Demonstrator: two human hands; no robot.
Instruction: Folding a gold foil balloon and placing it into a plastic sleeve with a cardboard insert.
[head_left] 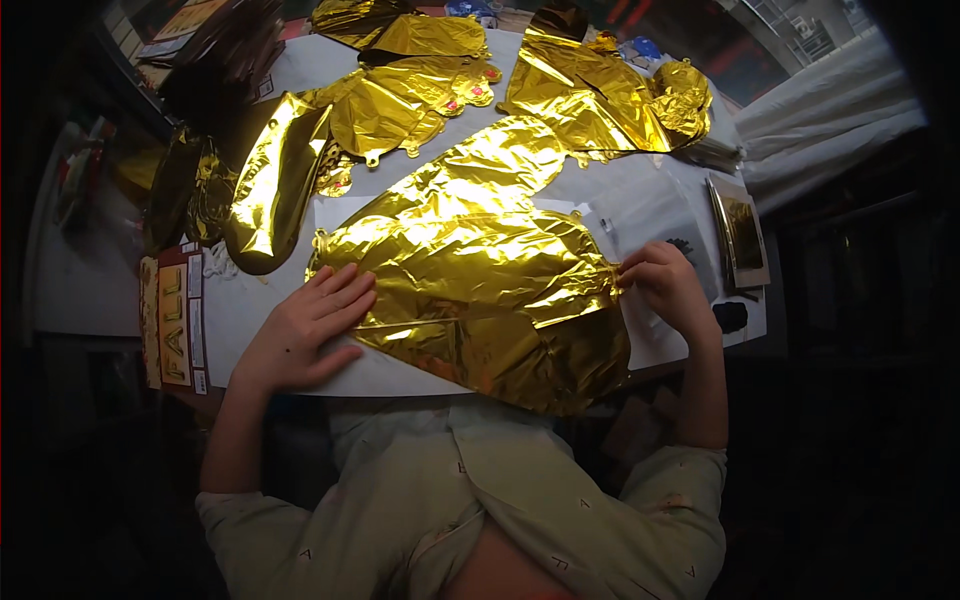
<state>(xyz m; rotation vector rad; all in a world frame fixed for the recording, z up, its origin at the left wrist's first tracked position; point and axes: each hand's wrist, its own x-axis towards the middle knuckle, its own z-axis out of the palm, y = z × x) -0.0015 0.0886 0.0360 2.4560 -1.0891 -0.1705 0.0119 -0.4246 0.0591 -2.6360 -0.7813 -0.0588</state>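
A large flat gold foil balloon lies crumpled on the white table right in front of me, its lower edge hanging over the table's near side. My left hand rests flat on its left edge, fingers spread. At the balloon's right tip my right hand pinches the foil, fingers closed on it.
Several more deflated gold foil balloons cover the far half of the table. A printed card package lies at the left edge, a flat packet at the right. White cloth is bunched at the far right.
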